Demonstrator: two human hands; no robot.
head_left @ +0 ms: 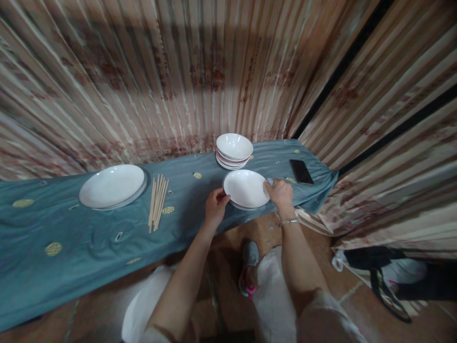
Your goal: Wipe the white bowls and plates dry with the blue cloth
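A small white plate (pixel 246 189) is between the person's two hands, at the near edge of the table. The rim of one more plate peeps out under it. The left hand (pixel 216 207) is mostly curled up, with its thumb and fingers at the left rim. The right hand (pixel 281 192) is curved around the right rim, with its thumb on top. The fingers are partly hidden, so one cannot tell if they hold just the top plate or the one below too.

Just past the hands is a pile of white bowls (pixel 234 146). To the right of the right hand, a dark phone (pixel 302 171) lies flat. Some chopsticks (pixel 158 202) lie side by side to the left of the left hand. Farther left are big white plates (pixel 112 186), one on another. A blue-green cloth (pixel 185 214) is under everything. A bracelet (pixel 288 222) is on the right wrist. Beyond the hands hangs a curtain (pixel 143 95).
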